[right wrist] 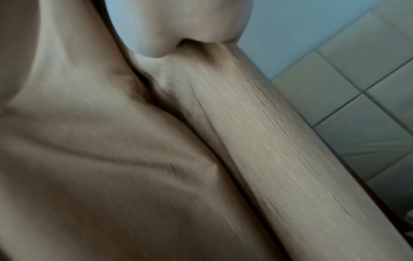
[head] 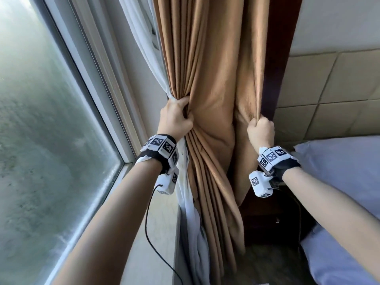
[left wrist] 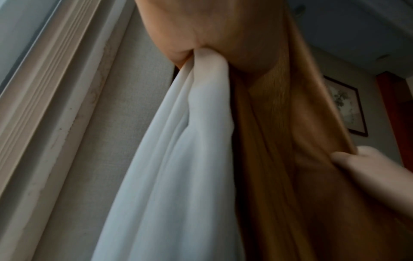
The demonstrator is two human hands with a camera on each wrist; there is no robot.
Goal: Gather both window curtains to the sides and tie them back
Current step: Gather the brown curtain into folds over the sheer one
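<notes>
Your left hand [head: 176, 118] is clenched around a bunch of 2 fabrics at once: the tan curtain [head: 207, 68] and the white sheer [head: 148, 58] that hangs just behind it on the window side. The tan cloth is heavy, with a faint sheen and a fine ribbed weave; it falls in narrow, stiff pleats. The sheer is thin, soft and smooth, and folds loosely. In the left wrist view the sheer [left wrist: 178, 167] emerges as a rounded roll from under your palm, touching the tan curtain [left wrist: 279, 159] beside it.

Your right hand [head: 260, 129] is fisted on the curtain's right edge, against the dark wooden trim [head: 287, 58]. The right wrist view shows that edge [right wrist: 257, 141] pulled into a firm tube running out from the curled fingers [right wrist: 178, 23]; that view is smeared by blur.

The curtain's long axis is vertical, hanging from above the frame toward the floor. Between your 2 fists the cloth sags in a slack pouch. Below your left hand the pleats pinch to a waist, then fan down and to the right.

The curtain sits at the right side of the window [head: 41, 120], with its pale frame [head: 96, 99] to the left. Right of the trim are padded wall panels [head: 329, 89] and a pale blue pillow [head: 349, 167].
</notes>
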